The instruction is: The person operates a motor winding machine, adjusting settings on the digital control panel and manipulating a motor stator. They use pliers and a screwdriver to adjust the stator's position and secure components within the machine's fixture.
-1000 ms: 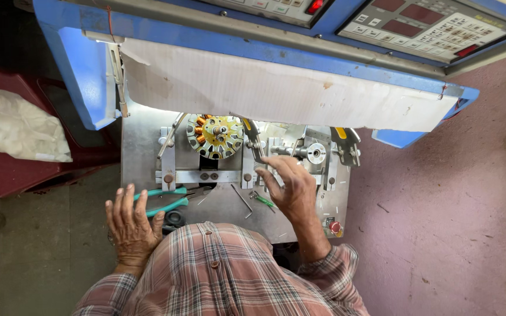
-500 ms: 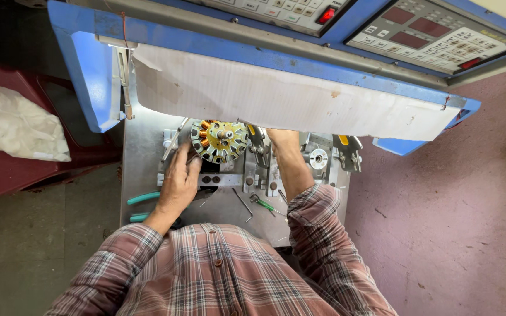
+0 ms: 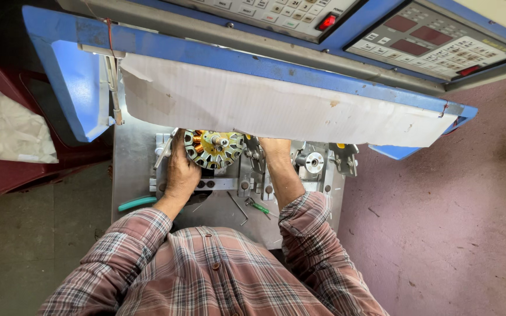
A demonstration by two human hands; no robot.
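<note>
Left hand fingers clasp the wound stator on its fixture, right hand reaches beyond under the paper sheet, grip hidden; seating looks underway.

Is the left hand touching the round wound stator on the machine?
Touching. The head view shows the left hand lying against the left edge of the stator, with no gap visible between them.

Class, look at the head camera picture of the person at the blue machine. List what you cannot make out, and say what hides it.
1. Right hand fingers: hidden under the paper sheet, so its grip is unknown.
2. Left hand fingertips: curled at the stator edge; grip unclear.
3. Stator's far rim: covered by the sheet.
4. Control panel: cut by the top edge.
5. Green tool on the plate: too small to identify.
</note>
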